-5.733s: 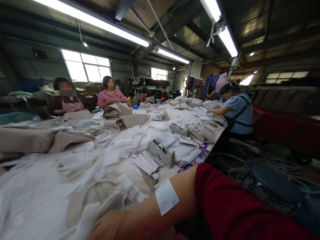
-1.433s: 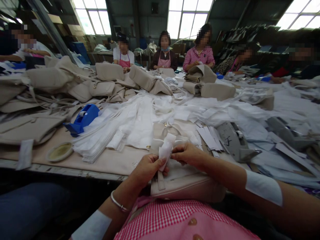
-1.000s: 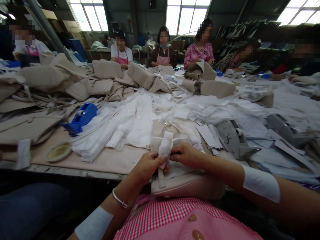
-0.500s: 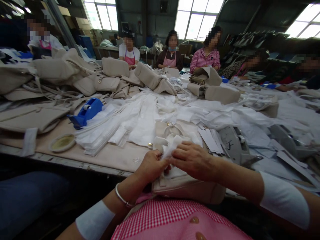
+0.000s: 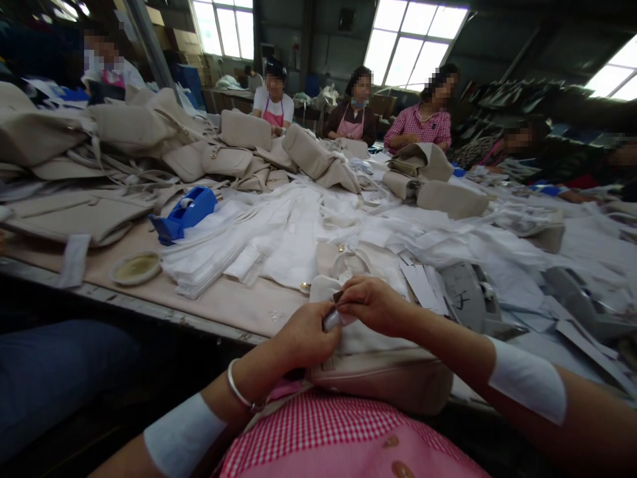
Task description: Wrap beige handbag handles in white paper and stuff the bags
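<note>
A beige handbag (image 5: pixel 383 384) lies on the table edge against my apron, with white wrapping paper (image 5: pixel 368 338) over its upper part. Above it, my left hand (image 5: pixel 309 334) is closed, its thumb pressing a small pale, shiny wrapped piece (image 5: pixel 332 320). My right hand (image 5: pixel 373 305) meets it from the right, fingertips pinched at a small dark brown piece (image 5: pixel 338 297). Whether the two pieces are joined is hidden by the fingers. Just beyond my hands is the bag's strap (image 5: pixel 350 265), partly wrapped in white.
White paper sheets (image 5: pixel 209 262) are stacked ahead on the left, beside a blue tape dispenser (image 5: pixel 184 214) and a round dish (image 5: pixel 135 268). Grey tape dispensers (image 5: pixel 470 295) and white cards (image 5: pixel 423 287) lie to the right. Beige bags (image 5: pixel 129 129) pile up beyond; several people work across the table.
My right hand has gone from lying over crumpled white paper to a fingertip pinch at the brown piece. The pale piece now shows in my left hand. The view has shifted slightly left.
</note>
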The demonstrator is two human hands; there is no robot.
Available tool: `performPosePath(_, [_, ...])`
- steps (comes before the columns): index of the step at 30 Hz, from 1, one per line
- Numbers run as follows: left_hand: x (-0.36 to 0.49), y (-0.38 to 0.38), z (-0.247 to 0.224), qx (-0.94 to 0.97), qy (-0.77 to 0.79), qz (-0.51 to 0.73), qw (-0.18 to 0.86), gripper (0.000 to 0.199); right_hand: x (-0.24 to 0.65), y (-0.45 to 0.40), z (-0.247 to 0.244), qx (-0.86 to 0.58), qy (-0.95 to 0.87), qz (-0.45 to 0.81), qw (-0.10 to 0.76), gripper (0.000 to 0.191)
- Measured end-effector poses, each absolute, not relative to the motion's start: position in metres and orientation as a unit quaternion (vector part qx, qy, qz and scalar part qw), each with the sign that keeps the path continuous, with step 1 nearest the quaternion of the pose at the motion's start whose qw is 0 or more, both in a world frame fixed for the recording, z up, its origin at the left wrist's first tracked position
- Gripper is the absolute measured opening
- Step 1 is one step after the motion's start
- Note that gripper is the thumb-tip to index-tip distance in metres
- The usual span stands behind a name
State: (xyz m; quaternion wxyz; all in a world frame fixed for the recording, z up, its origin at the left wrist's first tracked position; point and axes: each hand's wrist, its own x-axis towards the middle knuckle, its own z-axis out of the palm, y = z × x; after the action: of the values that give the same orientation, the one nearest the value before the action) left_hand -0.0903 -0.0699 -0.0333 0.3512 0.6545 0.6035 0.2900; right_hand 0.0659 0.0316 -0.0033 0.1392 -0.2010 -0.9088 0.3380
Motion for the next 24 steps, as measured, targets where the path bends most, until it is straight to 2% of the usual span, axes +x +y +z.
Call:
performPosePath(7, [-0.089,-0.061,-0.050,0.600,0.606,0.317,0.415,0.031,0.067,0.025,-0.018,-0.225,-0.903,0.314,0.189,0.015])
performPosePath(12, [-0.088,-0.061,-0.056,0.579,0.593,0.329,0.452,0.034,0.073,0.028,-0.018,-0.234,-0.884,0.370,0.164,0.012])
performPosePath(13, [-0.088,-0.061,-0.055,0.578,0.594,0.329,0.452,0.033,0.075,0.029,-0.017,-0.251,-0.870,0.395,0.152,0.016])
performPosePath(16, [-0.087,-0.062,-0.051,0.583,0.591,0.326,0.452,0.031,0.079,0.035,-0.010,-0.292,-0.837,0.446,0.124,0.049])
performPosePath(17, [-0.086,-0.061,-0.051,0.586,0.591,0.325,0.449,0.031,0.079,0.038,-0.008,-0.294,-0.840,0.442,0.113,0.052])
performPosePath(18, [-0.086,-0.061,-0.051,0.588,0.592,0.324,0.446,0.031,0.079,0.040,-0.006,-0.287,-0.851,0.429,0.100,0.049])
performPosePath(21, [-0.086,-0.060,-0.052,0.591,0.607,0.311,0.432,0.034,0.074,0.046,0.000,-0.239,-0.896,0.370,0.049,0.021])
performPosePath(24, [-0.087,-0.059,-0.054,0.588,0.617,0.300,0.427,0.035,0.068,0.050,0.004,-0.193,-0.924,0.330,0.016,0.019])
